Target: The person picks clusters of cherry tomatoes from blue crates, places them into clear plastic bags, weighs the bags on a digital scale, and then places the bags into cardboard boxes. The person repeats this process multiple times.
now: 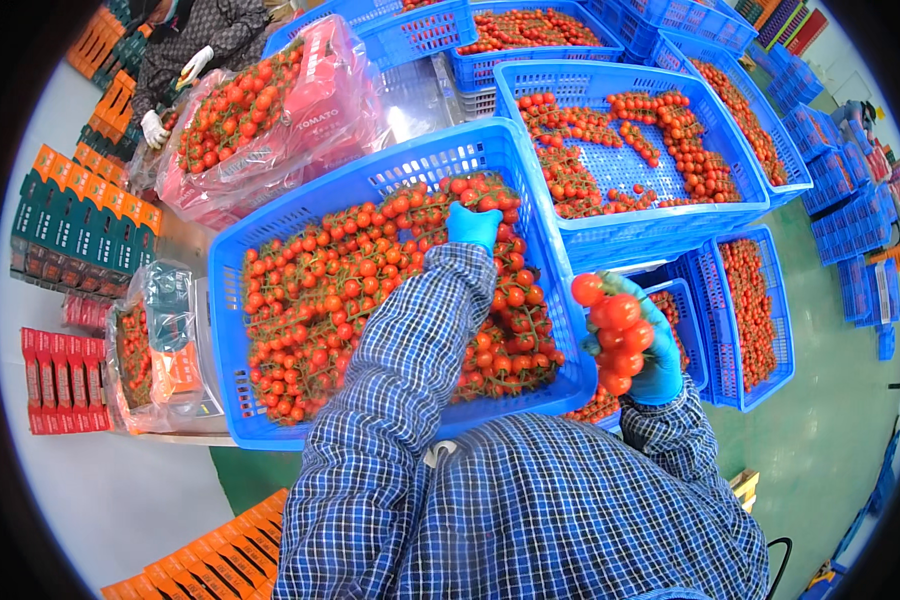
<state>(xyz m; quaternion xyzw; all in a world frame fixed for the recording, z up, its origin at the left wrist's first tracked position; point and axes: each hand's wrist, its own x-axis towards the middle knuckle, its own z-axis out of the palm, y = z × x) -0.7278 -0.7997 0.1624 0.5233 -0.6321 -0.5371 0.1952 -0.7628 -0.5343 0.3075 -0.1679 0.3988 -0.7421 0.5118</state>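
Note:
A large blue plastic crate [409, 150] full of vine cherry tomatoes [330, 300] stands in front of me. My left hand [474, 226], in a blue glove, reaches into its far right part and touches the tomatoes there; its fingertips are hidden, so whether it grips any cannot be told. Just outside the crate's right wall, my right hand [656, 360], gloved too, is closed round a bunch of cherry tomatoes [621, 330]. Behind the right wall sits a second blue crate [660, 221], with tomato bunches along its sides and its perforated floor showing in the middle.
At the upper left, tomatoes lie in a plastic-wrapped pink carton [322, 97], beside a person in white gloves [154, 129]. An open carton in plastic film [169, 375] is left of my crate. Further blue crates [776, 300] stand right. Folded orange boxes [210, 555] lie lower left.

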